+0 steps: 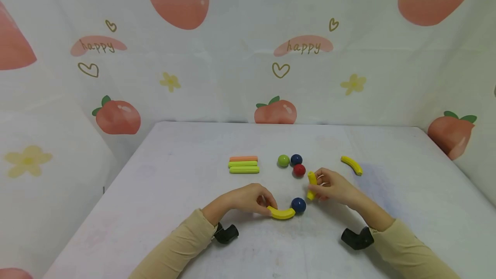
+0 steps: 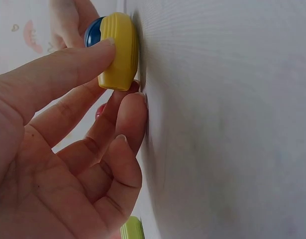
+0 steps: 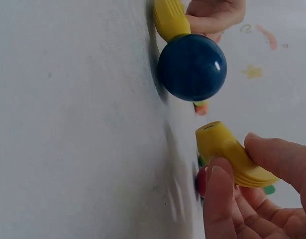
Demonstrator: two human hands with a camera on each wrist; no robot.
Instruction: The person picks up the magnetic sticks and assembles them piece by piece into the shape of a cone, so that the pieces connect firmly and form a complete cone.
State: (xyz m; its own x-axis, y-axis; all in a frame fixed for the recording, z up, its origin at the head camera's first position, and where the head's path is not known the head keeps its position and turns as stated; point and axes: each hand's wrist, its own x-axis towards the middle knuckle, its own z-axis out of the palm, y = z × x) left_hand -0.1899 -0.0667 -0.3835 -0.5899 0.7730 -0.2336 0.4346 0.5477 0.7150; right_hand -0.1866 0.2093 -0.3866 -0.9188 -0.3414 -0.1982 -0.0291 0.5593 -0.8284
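My left hand (image 1: 249, 198) pinches one end of a curved yellow piece (image 1: 282, 214) that lies on the table. The other end of this piece touches a dark blue ball (image 1: 298, 205). In my right hand (image 1: 333, 186), thumb and fingers pinch a second curved yellow piece (image 3: 232, 154), to the right of that ball and apart from it. The right wrist view shows this second piece close to the blue ball (image 3: 192, 67), with a gap between them. A third curved yellow piece (image 1: 351, 165) lies beyond my right hand.
Behind the hands, a green ball (image 1: 283, 161), another dark blue ball (image 1: 296, 159) and a red ball (image 1: 299, 170) sit close together. Left of them lie an orange stick (image 1: 243, 158) and two yellow-green sticks (image 1: 244, 169). A patterned cloth (image 1: 217, 68) hangs behind the white table (image 1: 174, 150).
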